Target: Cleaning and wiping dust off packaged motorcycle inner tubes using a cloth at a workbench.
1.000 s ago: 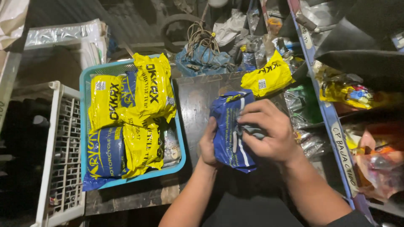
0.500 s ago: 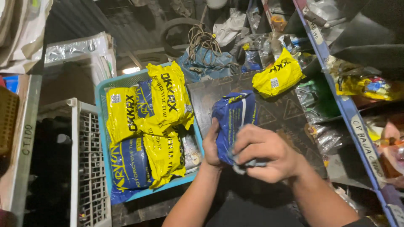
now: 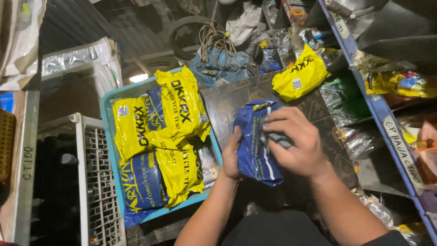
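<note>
Far out to the left of your left hand (image 3: 232, 157) stands a white plastic crate (image 3: 86, 182), and just beside that hand sits a light blue basket (image 3: 107, 119) filled with yellow packets (image 3: 175, 107) and a blue packet (image 3: 143, 184) lying flat among them. Your left hand grips the left edge of a blue plastic packet (image 3: 252, 143), its fingers tucked behind so only the thumb side shows. Your right hand (image 3: 296, 146) lies across the front of that same packet, fingers curled over a grey cloth (image 3: 276, 139) and pressing it against the blue wrapping. The packet is held upright between both hands, above a dark board (image 3: 227, 107). Above and a little right of your right hand, a single yellow packet (image 3: 298, 78) rests on that board. Further right of your right hand runs a blue shelf edge (image 3: 387, 123), with clear-wrapped goods (image 3: 348, 102) stacked beside it.
</note>
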